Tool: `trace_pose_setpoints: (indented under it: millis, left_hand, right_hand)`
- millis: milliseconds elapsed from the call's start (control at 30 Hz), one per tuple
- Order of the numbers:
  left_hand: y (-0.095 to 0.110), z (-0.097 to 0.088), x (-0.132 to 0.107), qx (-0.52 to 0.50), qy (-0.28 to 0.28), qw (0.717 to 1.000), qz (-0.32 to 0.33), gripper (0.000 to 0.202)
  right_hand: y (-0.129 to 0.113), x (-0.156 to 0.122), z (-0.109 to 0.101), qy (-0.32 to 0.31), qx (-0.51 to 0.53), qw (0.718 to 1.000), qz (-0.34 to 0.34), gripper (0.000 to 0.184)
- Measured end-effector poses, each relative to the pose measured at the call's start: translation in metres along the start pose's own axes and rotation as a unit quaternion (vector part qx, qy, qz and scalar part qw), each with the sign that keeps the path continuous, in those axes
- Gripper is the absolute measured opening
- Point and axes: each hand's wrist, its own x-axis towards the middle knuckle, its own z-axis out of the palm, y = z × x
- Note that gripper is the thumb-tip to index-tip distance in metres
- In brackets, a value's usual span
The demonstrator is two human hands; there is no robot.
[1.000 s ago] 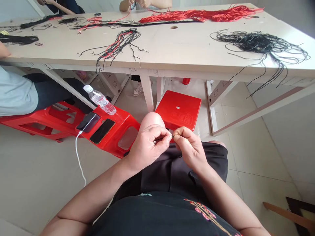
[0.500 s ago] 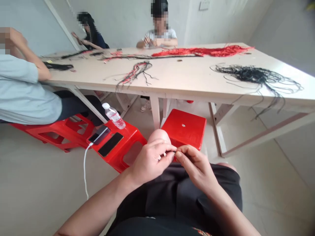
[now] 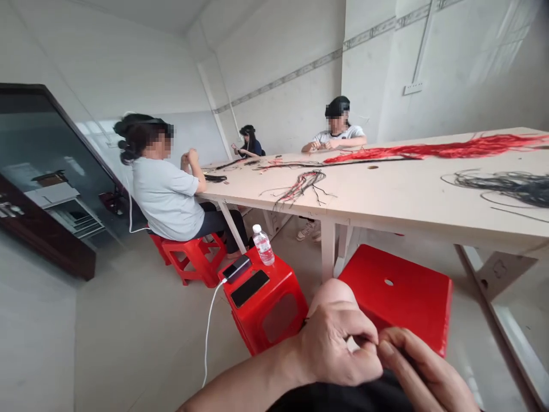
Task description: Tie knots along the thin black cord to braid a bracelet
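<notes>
Head view: left hand [image 3: 337, 343], right hand [image 3: 424, 372] touching, beside red stool [image 3: 394, 292].

A thin, dark cord [image 3: 303, 324] is the only thing I can make out at my hands, and barely: a short, fine strand shows just past the top edge of my left hand [image 3: 337, 343], near the wrist side. The rest is too small and too hidden to follow. My left fingers [image 3: 360, 337] curl inward, and my right fingers [image 3: 401, 349] reach across to meet them, nearly touching or touching. My right hand [image 3: 422, 375] sits low at the bottom edge of the view. I can't tell what lies between my fingertips, or whether the strand runs into them.
</notes>
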Motion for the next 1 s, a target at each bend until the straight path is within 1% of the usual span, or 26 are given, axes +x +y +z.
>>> trace_pose_setpoints:
  millis: [67, 133, 200, 233, 333, 433, 700, 833, 900, 1000]
  left_hand:
    - [0.007, 0.000, 0.000, -0.041, 0.010, 0.998, -0.056, 0.008]
    - [0.012, -0.003, 0.002, -0.101, 0.006, 0.988, -0.116, 0.003]
    - [0.011, -0.006, 0.005, -0.152, 0.010, 0.976, -0.156, 0.008]
    - [0.009, -0.007, 0.006, -0.164, 0.009, 0.973, -0.160, 0.008]
    - [0.000, -0.006, 0.008, -0.199, -0.016, 0.970, -0.140, 0.009]
    - [-0.003, -0.004, 0.007, -0.204, -0.034, 0.971, -0.122, 0.010]
    - [0.001, -0.008, 0.011, -0.148, -0.056, 0.981, -0.109, 0.003]
    - [0.002, -0.007, 0.013, -0.129, -0.073, 0.983, -0.106, 0.002]
    - [0.002, -0.007, 0.014, -0.099, -0.074, 0.989, -0.080, 0.003]
    - [0.001, -0.007, 0.015, -0.025, -0.067, 0.997, -0.019, 0.007]
  right_hand:
    - [-0.003, 0.000, -0.001, 0.025, 0.004, 0.999, 0.029, 0.020]
    - [-0.006, 0.003, -0.002, 0.045, 0.027, 0.998, 0.041, 0.022]
    - [-0.006, 0.006, -0.003, 0.069, 0.052, 0.995, 0.048, 0.019]
    - [-0.005, 0.007, -0.003, 0.072, 0.063, 0.994, 0.051, 0.018]
    - [-0.003, 0.009, -0.003, 0.078, 0.073, 0.992, 0.061, 0.016]
    - [-0.002, 0.007, -0.003, 0.080, 0.075, 0.992, 0.063, 0.013]
    - [0.000, 0.005, -0.002, 0.070, 0.089, 0.991, 0.074, 0.013]
    - [-0.001, 0.007, -0.002, 0.067, 0.090, 0.991, 0.077, 0.013]
    - [-0.002, 0.007, -0.002, 0.065, 0.094, 0.990, 0.082, 0.013]
    - [-0.002, 0.006, -0.002, 0.062, 0.113, 0.986, 0.106, 0.015]
